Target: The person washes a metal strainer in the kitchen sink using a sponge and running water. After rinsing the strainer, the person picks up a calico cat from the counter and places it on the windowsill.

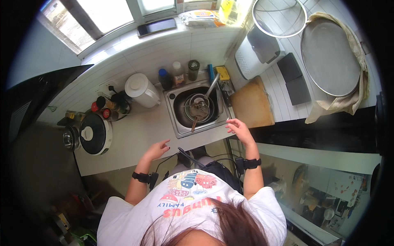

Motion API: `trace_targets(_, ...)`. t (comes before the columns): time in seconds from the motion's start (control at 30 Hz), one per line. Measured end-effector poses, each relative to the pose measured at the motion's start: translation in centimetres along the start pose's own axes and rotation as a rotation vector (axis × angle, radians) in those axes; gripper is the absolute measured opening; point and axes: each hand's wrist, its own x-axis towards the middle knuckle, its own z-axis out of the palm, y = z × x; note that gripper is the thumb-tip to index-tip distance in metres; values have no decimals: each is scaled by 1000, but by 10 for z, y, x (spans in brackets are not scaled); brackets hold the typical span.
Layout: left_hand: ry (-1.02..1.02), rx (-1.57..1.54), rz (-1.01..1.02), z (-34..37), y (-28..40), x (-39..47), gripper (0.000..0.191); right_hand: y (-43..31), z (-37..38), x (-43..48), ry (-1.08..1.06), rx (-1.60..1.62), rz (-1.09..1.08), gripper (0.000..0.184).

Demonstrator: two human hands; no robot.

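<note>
My left hand [157,149] hovers over the counter's front edge, left of the sink, with its index finger stretched out and nothing held. Beyond the sink's front right corner, my right hand [238,128] hangs in the air with bent, parted fingers, also holding nothing. Between and beyond the hands lies the stainless steel sink [179,131]. In its basin stands a round metal bowl or strainer [210,116] with a brownish thing [199,110] inside, too unclear to name. Chopsticks [194,125] or similar brown sticks lean out towards me. The metal faucet [212,85] reaches over the bowl.
A white kettle [142,90], bottles [179,73] and spice jars [106,113] line the back. An electric cooker with a dark lid [93,133] stands left. At right are a wooden cutting board [253,103], a mesh strainer [279,18] and an oval metal tray [331,58]. A phone [157,27] lies on the windowsill.
</note>
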Motion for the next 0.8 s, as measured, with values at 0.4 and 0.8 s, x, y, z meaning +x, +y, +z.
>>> trace_targets(0.4, 37, -114, -100, 19, 37, 13, 48, 80, -14, 61, 19, -360, 112, 34)
trace_targets(0.8, 137, -34, -235, 45, 53, 23, 43, 99, 4, 111, -348, -85, 170, 32)
